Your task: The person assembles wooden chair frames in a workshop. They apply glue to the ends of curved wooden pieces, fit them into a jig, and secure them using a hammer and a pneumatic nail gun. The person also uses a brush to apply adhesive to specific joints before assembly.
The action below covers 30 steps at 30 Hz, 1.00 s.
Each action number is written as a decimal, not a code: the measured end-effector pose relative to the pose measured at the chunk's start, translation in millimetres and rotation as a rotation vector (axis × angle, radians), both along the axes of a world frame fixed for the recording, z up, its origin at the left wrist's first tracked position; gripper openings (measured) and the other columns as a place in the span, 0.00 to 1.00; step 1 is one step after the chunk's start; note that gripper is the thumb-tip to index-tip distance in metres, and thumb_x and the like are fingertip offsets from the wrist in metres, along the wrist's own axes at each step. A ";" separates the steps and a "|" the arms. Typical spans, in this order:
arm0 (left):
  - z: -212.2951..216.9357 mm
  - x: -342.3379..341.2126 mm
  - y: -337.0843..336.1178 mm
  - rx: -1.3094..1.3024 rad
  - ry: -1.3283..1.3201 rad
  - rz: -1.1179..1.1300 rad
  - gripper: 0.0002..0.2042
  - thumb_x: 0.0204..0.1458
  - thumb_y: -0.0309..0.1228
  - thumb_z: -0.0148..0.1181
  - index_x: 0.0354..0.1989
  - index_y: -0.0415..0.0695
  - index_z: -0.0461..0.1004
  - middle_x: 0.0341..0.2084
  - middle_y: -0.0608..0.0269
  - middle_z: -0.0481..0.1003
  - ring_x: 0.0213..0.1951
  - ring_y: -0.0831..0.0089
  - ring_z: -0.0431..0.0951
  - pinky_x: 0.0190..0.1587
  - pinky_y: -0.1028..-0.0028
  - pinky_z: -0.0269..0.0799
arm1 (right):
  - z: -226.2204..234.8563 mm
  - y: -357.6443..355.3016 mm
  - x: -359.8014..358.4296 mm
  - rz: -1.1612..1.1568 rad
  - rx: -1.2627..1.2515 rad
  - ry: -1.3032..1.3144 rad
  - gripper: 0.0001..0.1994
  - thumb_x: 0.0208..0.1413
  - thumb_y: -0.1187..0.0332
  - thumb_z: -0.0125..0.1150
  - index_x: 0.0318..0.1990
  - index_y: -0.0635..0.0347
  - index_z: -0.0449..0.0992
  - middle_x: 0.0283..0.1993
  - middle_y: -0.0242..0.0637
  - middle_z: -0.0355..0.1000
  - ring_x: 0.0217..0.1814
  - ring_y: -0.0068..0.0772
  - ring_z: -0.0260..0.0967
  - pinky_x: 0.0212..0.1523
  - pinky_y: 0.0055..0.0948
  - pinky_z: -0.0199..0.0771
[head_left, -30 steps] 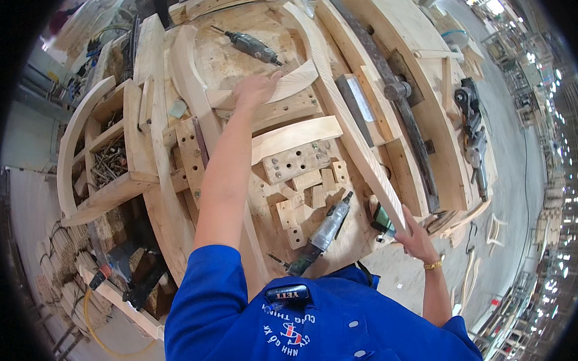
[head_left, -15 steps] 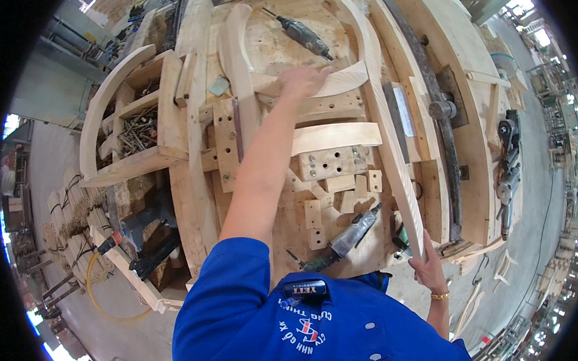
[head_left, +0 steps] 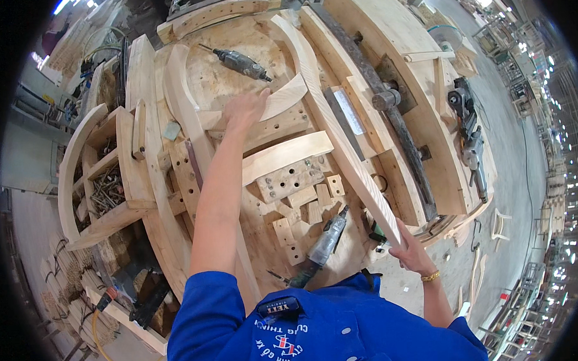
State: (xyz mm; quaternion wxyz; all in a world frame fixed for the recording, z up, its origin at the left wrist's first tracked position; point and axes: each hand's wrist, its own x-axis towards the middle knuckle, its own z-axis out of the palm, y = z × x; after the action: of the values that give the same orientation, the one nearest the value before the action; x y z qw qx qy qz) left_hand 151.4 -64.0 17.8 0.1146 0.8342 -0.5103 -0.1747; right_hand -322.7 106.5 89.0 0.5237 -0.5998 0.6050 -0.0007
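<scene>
A pale wooden chair-back frame lies on the bench, with two long curved posts and crosspieces between them. My left hand [head_left: 244, 110] is closed over the upper curved crosspiece [head_left: 287, 96]. Low on the right post [head_left: 350, 164], near its bottom end, my right hand [head_left: 413, 249] has its fingers wrapped round the wood. The left post [head_left: 186, 108] runs partly behind my left forearm. Between the posts, a second curved crosspiece [head_left: 289, 155] rests against a drilled wooden block [head_left: 291, 180].
An air tool [head_left: 241, 64] lies beyond my left hand; another [head_left: 320, 248] lies close to my body. Small wooden blocks [head_left: 313, 211] sit between. A compartment box of screws [head_left: 108, 190] stands left. A metal clamp bar [head_left: 397, 135] and an air gun [head_left: 472, 150] are right.
The whole view has swung, so the bench and frame appear farther left and tilted. Both hands keep their holds on the same wooden pieces.
</scene>
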 end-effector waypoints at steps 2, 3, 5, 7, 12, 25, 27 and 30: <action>7.5 -4.6 -2.2 0.043 -0.013 -0.013 0.33 0.57 0.57 0.32 0.44 0.40 0.76 0.44 0.47 0.74 0.49 0.53 0.73 0.51 0.58 0.66 | 0.4 0.6 0.6 -0.004 0.004 0.028 0.42 0.47 0.73 0.61 0.68 0.51 0.44 0.37 0.40 0.71 0.17 0.21 0.60 0.15 0.24 0.64; 8.4 -3.1 -1.3 0.063 -0.024 -0.012 0.33 0.57 0.57 0.32 0.44 0.39 0.76 0.44 0.47 0.74 0.49 0.53 0.73 0.51 0.58 0.66 | 1.6 0.1 2.1 0.005 0.005 0.043 0.42 0.47 0.73 0.61 0.68 0.50 0.44 0.36 0.40 0.71 0.17 0.21 0.60 0.15 0.24 0.64; 9.3 -1.1 1.1 0.042 -0.038 -0.005 0.33 0.57 0.57 0.32 0.44 0.40 0.76 0.44 0.47 0.74 0.49 0.53 0.73 0.51 0.58 0.66 | 0.2 0.5 2.8 -0.002 0.007 0.026 0.42 0.47 0.73 0.60 0.69 0.49 0.44 0.35 0.40 0.70 0.17 0.21 0.60 0.15 0.25 0.63; 4.3 8.5 10.8 -0.032 -0.066 0.037 0.33 0.57 0.58 0.32 0.44 0.40 0.76 0.44 0.48 0.74 0.49 0.54 0.73 0.50 0.58 0.67 | -2.3 -1.9 6.3 0.005 -0.011 0.010 0.42 0.47 0.73 0.60 0.69 0.48 0.44 0.35 0.41 0.70 0.16 0.22 0.61 0.14 0.25 0.63; 15.2 0.4 2.5 0.071 0.049 0.025 0.35 0.56 0.60 0.30 0.44 0.42 0.76 0.45 0.49 0.74 0.49 0.55 0.73 0.49 0.57 0.68 | -5.9 -1.4 7.7 0.080 -0.090 -0.018 0.43 0.45 0.76 0.59 0.69 0.49 0.43 0.44 0.41 0.70 0.18 0.23 0.62 0.16 0.24 0.66; -4.3 14.4 14.3 -0.397 0.109 -0.024 0.21 0.50 0.54 0.49 0.38 0.51 0.78 0.37 0.52 0.75 0.45 0.53 0.72 0.49 0.55 0.66 | -30.8 -78.1 25.8 0.394 -0.428 -0.099 0.32 0.50 0.70 0.58 0.63 0.65 0.55 0.45 0.41 0.67 0.40 0.32 0.66 0.44 0.31 0.69; 22.6 48.8 30.7 -0.662 -0.108 -0.102 0.17 0.48 0.49 0.52 0.31 0.50 0.79 0.31 0.55 0.75 0.39 0.55 0.73 0.43 0.55 0.68 | -21.0 -89.9 55.5 0.496 -0.497 -0.190 0.30 0.49 0.69 0.57 0.61 0.64 0.58 0.45 0.46 0.67 0.44 0.38 0.65 0.47 0.35 0.66; 100.0 60.6 26.2 -0.703 -0.448 -0.354 0.07 0.45 0.34 0.54 0.23 0.46 0.75 0.23 0.58 0.72 0.31 0.62 0.73 0.34 0.62 0.68 | 0.1 -99.9 58.4 0.454 -0.664 -0.116 0.27 0.49 0.69 0.59 0.58 0.66 0.62 0.42 0.44 0.68 0.39 0.38 0.65 0.41 0.34 0.67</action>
State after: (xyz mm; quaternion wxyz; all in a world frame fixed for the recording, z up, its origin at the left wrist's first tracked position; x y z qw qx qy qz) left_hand 212.0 -37.8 117.8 0.2459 0.6619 -0.6855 0.1773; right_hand -264.3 6.6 89.2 0.3218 -0.8535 0.3936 -0.1141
